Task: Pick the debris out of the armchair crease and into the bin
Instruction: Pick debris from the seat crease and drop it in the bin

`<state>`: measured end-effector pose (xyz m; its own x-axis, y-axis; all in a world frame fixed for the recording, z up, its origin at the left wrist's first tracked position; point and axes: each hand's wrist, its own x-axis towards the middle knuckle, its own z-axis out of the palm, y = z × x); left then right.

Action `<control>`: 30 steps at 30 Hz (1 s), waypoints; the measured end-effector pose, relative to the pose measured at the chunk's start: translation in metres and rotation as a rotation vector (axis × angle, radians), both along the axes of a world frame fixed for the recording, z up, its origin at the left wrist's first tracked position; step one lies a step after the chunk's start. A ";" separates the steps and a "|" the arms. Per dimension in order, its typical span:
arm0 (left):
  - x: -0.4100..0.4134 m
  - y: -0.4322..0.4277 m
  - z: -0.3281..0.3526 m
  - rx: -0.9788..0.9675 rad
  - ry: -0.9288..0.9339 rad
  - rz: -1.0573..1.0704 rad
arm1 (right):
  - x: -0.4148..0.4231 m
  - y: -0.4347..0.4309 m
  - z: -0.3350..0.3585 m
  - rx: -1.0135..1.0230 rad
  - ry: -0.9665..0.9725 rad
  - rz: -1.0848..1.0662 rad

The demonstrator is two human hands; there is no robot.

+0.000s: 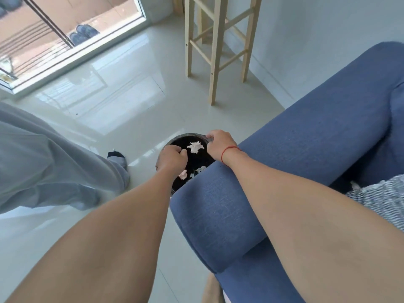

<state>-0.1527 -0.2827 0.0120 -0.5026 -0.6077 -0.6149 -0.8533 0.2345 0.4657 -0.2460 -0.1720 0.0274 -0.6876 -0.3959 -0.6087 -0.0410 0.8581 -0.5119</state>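
Note:
A round black bin (197, 159) lined with a dark bag stands on the floor beside the blue armchair's arm (216, 206). White crumpled scraps of debris (195, 147) lie inside it, with more scraps (183, 174) lower down near the armrest. My left hand (171, 159) hovers over the bin's left side with fingers curled; whether it holds anything cannot be seen. My right hand (219, 145), with a red string on the wrist, grips the bin's far right rim. The armchair crease is out of sight.
A wooden stool (218, 42) stands against the white wall behind the bin. Glossy pale floor tiles (122, 99) stretch to a glass door at the upper left. My grey trouser leg (54, 162) is at the left. A striped cloth (380, 197) lies on the armchair seat.

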 end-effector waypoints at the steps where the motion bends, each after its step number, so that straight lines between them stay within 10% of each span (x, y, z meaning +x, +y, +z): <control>1: -0.007 0.007 0.005 -0.006 0.006 -0.031 | -0.006 0.009 0.004 0.005 0.013 -0.012; 17: -0.132 0.244 0.049 -0.124 0.319 -0.582 | -0.050 0.260 0.039 0.106 0.365 -0.392; 30: -0.166 0.316 0.001 -0.484 0.233 -0.490 | -0.046 0.344 -0.028 0.180 0.117 -0.589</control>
<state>-0.3182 0.0331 0.0131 -0.8721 -0.4557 -0.1782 -0.4885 0.7903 0.3698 -0.2923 0.1724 -0.0009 -0.8251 0.1713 -0.5384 0.4182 0.8259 -0.3781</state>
